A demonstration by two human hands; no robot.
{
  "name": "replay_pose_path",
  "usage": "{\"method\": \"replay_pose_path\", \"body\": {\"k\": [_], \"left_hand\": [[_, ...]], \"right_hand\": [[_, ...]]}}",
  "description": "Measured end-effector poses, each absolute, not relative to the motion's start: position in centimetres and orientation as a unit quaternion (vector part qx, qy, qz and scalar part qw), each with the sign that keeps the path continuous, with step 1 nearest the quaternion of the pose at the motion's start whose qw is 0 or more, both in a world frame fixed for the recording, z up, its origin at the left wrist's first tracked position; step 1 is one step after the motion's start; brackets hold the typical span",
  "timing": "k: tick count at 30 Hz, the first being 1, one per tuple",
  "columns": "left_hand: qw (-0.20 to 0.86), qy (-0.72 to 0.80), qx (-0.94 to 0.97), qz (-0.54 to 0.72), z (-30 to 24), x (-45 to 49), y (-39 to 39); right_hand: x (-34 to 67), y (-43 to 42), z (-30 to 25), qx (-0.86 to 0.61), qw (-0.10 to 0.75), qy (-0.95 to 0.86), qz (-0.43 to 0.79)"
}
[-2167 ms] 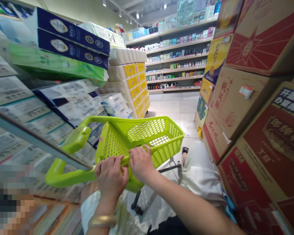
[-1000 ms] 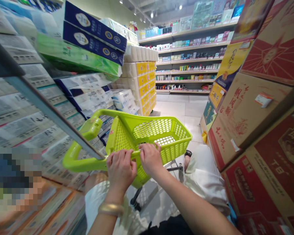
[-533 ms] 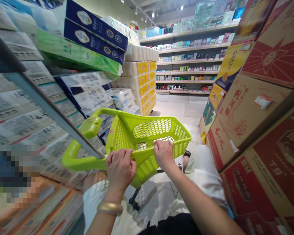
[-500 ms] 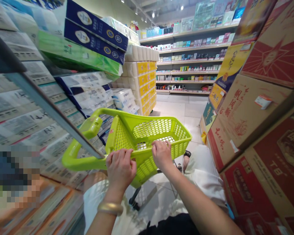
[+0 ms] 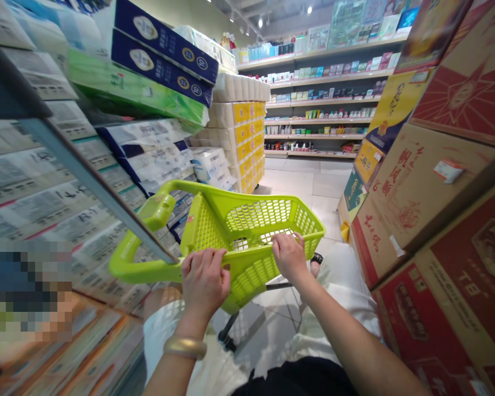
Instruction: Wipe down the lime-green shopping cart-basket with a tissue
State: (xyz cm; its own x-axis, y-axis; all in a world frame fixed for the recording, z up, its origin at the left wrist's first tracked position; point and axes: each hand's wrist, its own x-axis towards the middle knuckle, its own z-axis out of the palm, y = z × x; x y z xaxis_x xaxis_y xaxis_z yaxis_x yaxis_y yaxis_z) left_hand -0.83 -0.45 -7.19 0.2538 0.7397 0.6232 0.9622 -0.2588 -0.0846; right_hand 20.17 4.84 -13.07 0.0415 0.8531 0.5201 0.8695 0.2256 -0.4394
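Note:
A lime-green plastic shopping cart (image 5: pixel 247 269) stands sideways in front of me, its basket mesh-walled and its push handle to the left. My left hand (image 5: pixel 205 278) is closed over the near rim, close to the handle end. Farther right along that same rim, my right hand (image 5: pixel 289 254) has its fingers curled over the edge. Both thumbs are partly hidden. A gold bracelet (image 5: pixel 185 347) circles my left wrist. A grey metal bar (image 5: pixel 94 187) slants down from the upper left to the cart's handle side.
Tissue packs (image 5: pixel 144 148) are piled high on the left, with blue boxes (image 5: pixel 160 47) on top. Stacked cartons (image 5: pixel 437 181) line the right. Ahead, pale floor tiles (image 5: pixel 292 179) lead to shelves (image 5: pixel 322 99) of small goods. A pixelated patch covers the lower left.
My right hand has slid right along the cart's rim. My left hand keeps its place on the rim, and the whole view has shifted slightly.

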Motion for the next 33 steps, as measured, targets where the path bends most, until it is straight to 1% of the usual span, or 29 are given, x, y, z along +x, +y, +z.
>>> {"method": "replay_pose_path", "body": {"k": [6,14,18,24,30,33], "left_hand": [[0.232,-0.555,-0.762,-0.239,-7.3,-1.3,-0.1],[0.236,-0.556,-0.756,-0.25,-6.6,-3.5,1.3],[0.24,-0.565,-0.745,-0.261,-7.2,-2.6,1.5],[0.113,-0.525,-0.811,-0.231,-10.3,2.4,1.1],[0.101,-0.542,-0.802,-0.23,-10.8,2.8,1.2],[0.104,-0.546,-0.801,-0.224,-10.7,2.4,1.2]], "right_hand": [[20.3,4.6,-13.5,-0.629,0.366,-0.685,-0.032],[18.5,3.7,-13.2,-0.62,0.364,-0.695,-0.023],[17.4,3.3,-13.1,-0.613,0.369,-0.698,-0.02],[16.1,2.7,-13.0,-0.597,0.355,-0.719,-0.025],[17.8,1.9,-13.1,-0.613,0.327,-0.718,-0.044],[19.2,1.1,-13.3,-0.629,0.329,-0.702,-0.051]]}}
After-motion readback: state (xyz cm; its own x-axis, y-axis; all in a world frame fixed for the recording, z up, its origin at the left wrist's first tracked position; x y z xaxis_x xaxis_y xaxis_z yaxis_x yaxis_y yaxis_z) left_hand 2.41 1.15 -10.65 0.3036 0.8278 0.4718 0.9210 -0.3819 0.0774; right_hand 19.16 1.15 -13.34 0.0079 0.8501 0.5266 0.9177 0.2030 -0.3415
